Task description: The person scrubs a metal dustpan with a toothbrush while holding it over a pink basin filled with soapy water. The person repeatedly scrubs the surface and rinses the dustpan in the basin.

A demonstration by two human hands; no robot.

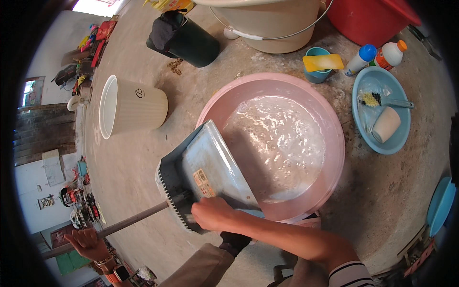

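Note:
My left hand (86, 244), with a smartwatch at the wrist, is wrapped around the long handle (132, 220) of a dustpan. The grey-blue dustpan (215, 154) is tilted, its front lip over the near-left rim of a pink basin (335, 179). A row of teeth lines the pan's back edge, and a printed sticker is on its floor. Inside the pan, my right hand (214, 214) has its fingers curled low near the back corner; whether anything is under them is hidden. Cloudy, bubbly water (283, 143) fills the lower part of the basin.
To the left stands a cream bin (140, 104); behind it, a dark green bin (197, 45) with a dark cloth. A large beige bucket (283, 28), red tub (369, 18), blue cup (317, 76) and bottles (391, 53) stand beyond. A blue bowl (382, 143) at right holds a brush (394, 103).

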